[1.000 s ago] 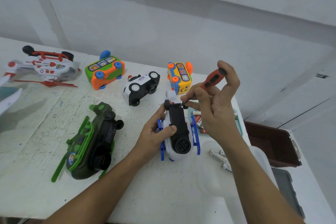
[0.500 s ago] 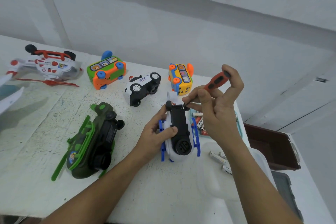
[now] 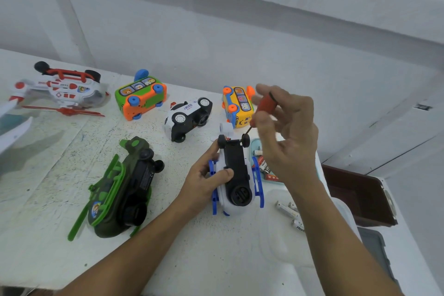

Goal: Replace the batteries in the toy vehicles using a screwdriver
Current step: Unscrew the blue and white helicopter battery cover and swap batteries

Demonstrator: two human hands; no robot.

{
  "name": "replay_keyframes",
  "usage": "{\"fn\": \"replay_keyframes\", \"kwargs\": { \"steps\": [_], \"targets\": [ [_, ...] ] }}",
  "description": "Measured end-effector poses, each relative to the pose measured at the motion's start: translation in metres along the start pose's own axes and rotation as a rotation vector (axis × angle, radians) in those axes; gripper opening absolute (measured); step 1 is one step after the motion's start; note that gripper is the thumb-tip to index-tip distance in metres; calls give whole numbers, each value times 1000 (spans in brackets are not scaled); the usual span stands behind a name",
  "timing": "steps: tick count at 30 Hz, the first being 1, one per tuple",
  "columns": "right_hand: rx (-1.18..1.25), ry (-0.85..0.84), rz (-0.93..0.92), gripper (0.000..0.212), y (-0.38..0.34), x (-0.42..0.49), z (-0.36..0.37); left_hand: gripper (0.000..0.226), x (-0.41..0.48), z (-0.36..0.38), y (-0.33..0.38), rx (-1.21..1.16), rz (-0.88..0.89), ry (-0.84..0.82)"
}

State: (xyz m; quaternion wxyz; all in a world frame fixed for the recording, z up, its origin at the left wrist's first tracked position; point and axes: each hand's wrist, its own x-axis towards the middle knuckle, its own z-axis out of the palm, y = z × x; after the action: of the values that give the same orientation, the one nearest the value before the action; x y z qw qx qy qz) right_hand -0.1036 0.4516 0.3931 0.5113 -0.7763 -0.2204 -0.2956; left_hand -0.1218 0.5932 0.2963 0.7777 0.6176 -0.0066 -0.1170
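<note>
Since the earlier frame, the right hand has risen slightly, drawing the screwdriver tip off the toy. It pinches the orange handle between thumb and fingertips, the other fingers spread. The shaft slants down-left, with the tip just beyond the far right wheel of the upturned white-and-blue toy, which lies near-to-far on the table. The left hand clasps its left side.
</note>
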Motion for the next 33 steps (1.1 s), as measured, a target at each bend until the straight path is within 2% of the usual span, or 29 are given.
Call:
{"fn": "replay_keyframes", "kwargs": {
  "steps": [3,7,12,17,21,25,29,33],
  "targets": [
    [72,57,-20,23,-6,7,-1,61,0,0,1,-4,-8,1],
    [129,117,17,41,-16,13,1,60,-1,0,0,-4,-10,0],
    [49,129,-37,44,-15,18,3,59,-1,1,1,24,-7,13],
    [-10,107,-112,11,-13,15,1,62,-1,3,1,12,2,5],
    [-79,100,-174,18,-13,16,0,60,-1,3,2,9,-4,6],
    [-33,97,-106,15,-12,15,0,62,-1,1,1,4,-3,-8],
    [15,91,-27,21,-12,17,1,62,-1,1,0,14,1,-5],
    [-56,87,-86,6,-13,17,-1,59,0,-1,-3,29,-19,4]
  ]
}}
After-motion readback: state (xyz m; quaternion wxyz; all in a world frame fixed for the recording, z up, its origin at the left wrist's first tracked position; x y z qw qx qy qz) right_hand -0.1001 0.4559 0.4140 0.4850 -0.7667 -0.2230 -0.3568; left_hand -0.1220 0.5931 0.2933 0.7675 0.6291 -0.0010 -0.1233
